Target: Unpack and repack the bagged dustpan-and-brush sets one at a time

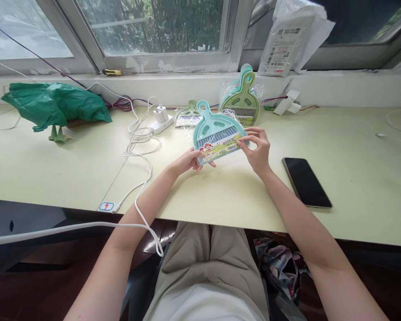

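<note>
A teal mini dustpan and brush set [215,127] in a clear plastic wrapper with a yellow label is held just above the pale green table [53,165]. My left hand [190,161] pinches its lower left corner. My right hand [258,149] grips its right edge by the label, fingers curled. Behind it, a stack of green dustpan sets [242,98] in wrappers leans against the white sill wall, and another wrapped set [188,117] lies flat beside the stack.
A black phone [306,182] lies face up right of my right arm. A white charger and power strip [160,120] with trailing white cable [138,147] sit left of centre. A green plastic bag [55,104] lies far left. White packages [287,40] rest on the window sill.
</note>
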Demonstrator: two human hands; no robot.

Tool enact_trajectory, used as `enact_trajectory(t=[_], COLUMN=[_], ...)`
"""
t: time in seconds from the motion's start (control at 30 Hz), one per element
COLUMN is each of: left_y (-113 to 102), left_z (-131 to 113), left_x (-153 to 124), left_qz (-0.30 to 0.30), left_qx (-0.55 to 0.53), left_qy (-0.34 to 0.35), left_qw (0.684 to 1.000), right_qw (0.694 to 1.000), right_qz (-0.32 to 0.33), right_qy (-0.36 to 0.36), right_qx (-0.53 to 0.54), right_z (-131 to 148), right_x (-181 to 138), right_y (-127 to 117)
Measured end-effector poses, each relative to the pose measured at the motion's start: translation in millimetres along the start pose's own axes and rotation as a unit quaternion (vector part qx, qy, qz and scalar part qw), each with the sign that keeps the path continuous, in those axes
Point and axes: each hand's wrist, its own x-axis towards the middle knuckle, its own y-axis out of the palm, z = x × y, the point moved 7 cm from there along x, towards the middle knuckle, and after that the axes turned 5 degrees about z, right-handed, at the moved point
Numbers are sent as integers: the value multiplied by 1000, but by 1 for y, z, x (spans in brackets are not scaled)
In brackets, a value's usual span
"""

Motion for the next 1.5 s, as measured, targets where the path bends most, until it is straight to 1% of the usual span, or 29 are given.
enact_trajectory(t=[0.17,0.37,0.43,0.73,0.83,0.93,1.07,1.17,1.27,1.5], left_y=[1,4,6,7,7,6,7,9,9,5], left_z=[-1,-2,-2,0,0,0,2,3,3,5], left_x=[-1,-2,-2,0,0,0,0,0,0,3], left_qz=[0,3,6,9,9,6,6,5,5,-6], left_qx=[7,17,23,37,42,48,59,65,69,71], left_qy=[-5,-14,-17,-16,-15,-22,-40,-44,-43,-29], left_qw=[1000,1000,1000,999,999,999,997,997,997,997], right_qw=[999,998,998,995,989,966,900,868,857,854], right_qz=[9,-5,-13,-8,3,37,107,118,106,82], right_qy=[36,46,52,96,131,197,317,354,365,375], right_qx=[-9,-30,-21,14,65,164,279,329,349,350], right_z=[-7,-5,-7,-20,-25,-35,-50,-54,-55,-55], right_x=[-2,-4,-4,-6,-8,-10,-16,-18,-19,-21], right_y=[5,7,6,11,14,21,31,30,29,29])
